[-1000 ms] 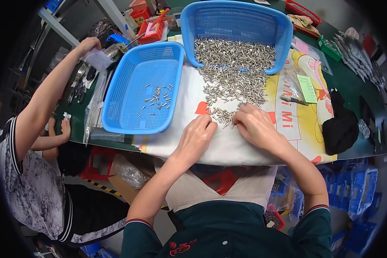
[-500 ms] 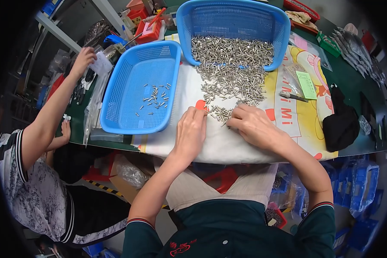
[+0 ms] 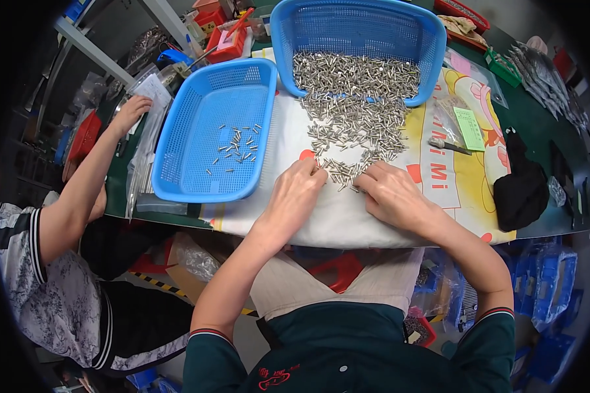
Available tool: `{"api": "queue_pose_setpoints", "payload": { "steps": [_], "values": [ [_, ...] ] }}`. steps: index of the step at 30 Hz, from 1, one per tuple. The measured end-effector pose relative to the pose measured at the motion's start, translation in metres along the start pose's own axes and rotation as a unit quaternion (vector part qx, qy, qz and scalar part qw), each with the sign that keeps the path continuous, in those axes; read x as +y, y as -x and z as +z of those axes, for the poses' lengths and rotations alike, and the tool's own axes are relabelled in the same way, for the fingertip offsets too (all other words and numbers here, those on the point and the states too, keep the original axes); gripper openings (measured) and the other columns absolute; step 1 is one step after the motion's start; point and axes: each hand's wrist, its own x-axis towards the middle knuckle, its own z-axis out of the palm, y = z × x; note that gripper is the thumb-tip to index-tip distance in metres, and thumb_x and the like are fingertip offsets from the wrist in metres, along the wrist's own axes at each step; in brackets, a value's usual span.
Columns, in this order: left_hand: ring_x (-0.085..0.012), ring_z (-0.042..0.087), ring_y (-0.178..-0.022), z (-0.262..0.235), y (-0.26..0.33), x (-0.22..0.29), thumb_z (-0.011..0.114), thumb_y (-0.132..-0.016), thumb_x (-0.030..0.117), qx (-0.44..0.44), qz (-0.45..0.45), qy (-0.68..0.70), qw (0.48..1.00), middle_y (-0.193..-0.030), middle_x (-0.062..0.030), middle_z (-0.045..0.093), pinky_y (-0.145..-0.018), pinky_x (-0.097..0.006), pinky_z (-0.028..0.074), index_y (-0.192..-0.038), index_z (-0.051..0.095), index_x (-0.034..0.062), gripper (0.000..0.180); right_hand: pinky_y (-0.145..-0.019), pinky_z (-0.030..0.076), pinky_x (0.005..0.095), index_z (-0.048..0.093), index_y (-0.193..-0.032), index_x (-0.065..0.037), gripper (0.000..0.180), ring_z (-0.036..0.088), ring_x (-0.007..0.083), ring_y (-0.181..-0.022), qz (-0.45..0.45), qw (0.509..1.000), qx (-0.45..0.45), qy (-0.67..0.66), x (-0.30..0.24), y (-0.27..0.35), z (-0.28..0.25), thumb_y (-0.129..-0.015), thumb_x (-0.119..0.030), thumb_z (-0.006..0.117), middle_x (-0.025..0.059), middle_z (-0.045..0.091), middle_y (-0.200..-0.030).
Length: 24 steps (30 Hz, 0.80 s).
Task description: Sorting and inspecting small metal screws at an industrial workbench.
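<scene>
Many small silver metal pins [image 3: 357,128] spill from a tipped blue plastic basket [image 3: 367,29] onto a white printed cloth [image 3: 334,219]. At the near edge of this heap lies a small group of pins [image 3: 341,171], between my two hands. My left hand [image 3: 296,191] is closed at its left side, thumb and fingertips pressed together. My right hand [image 3: 396,196] has curled fingers touching the pins on the right side. Whatever sits between the fingertips of either hand is too small or hidden to make out. A second blue basket [image 3: 206,131], left, holds several scattered pins.
At the left, a co-worker's hand [image 3: 134,110] is by papers and plastic bags. A bag with a green label [image 3: 469,128] and a dark pen-like tool [image 3: 449,145] lie right of the heap. Black cloth [image 3: 521,183] lies farther right. Red bins [image 3: 228,42] stand behind.
My left hand has shifted slightly right, toward the small group of pins. My right hand has moved a little right and down. The co-worker's arm has lowered.
</scene>
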Motion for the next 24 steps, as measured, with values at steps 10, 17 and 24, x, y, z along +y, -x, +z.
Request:
{"api": "queue_pose_setpoints", "payload": {
  "steps": [10, 17, 24],
  "values": [
    [-0.0283, 0.055, -0.072, -0.007, 0.002, 0.006, 0.055, -0.068, 0.0, -0.017, 0.053, -0.035, 0.998, -0.076, -0.0118, 0.051, -0.061, -0.039, 0.047, -0.074, 0.054, -0.0002, 0.006, -0.064, 0.046, 0.04, 0.059, -0.072, -0.001, 0.007, 0.056, 0.0288, -0.075, 0.098, 0.977, 0.071, -0.176, -0.01, -0.006, -0.001, -0.066, -0.001, 0.058, 0.0108, 0.058, -0.071],
    [-0.0272, 0.054, -0.072, -0.009, 0.007, 0.008, 0.054, -0.069, 0.001, -0.022, 0.07, -0.059, 0.996, -0.077, -0.0114, 0.048, -0.062, -0.037, 0.046, -0.074, 0.048, 0.0001, 0.007, -0.066, 0.046, 0.0378, 0.057, -0.072, -0.002, 0.008, 0.055, 0.0277, -0.075, 0.064, 0.988, 0.093, -0.103, -0.013, -0.004, 0.012, -0.065, 0.0, 0.057, 0.0101, 0.057, -0.072],
    [-0.0266, 0.054, -0.071, -0.011, 0.014, 0.011, 0.054, -0.068, -0.002, -0.025, 0.047, -0.039, 0.998, -0.076, -0.0111, 0.049, -0.061, -0.037, 0.047, -0.076, 0.051, 0.0, 0.009, -0.068, 0.048, 0.0333, 0.057, -0.072, 0.0, 0.012, 0.057, 0.0255, -0.076, 0.032, 0.989, 0.003, 0.145, -0.027, -0.014, 0.006, -0.06, -0.001, 0.058, 0.0135, 0.058, -0.074]
  ]
}}
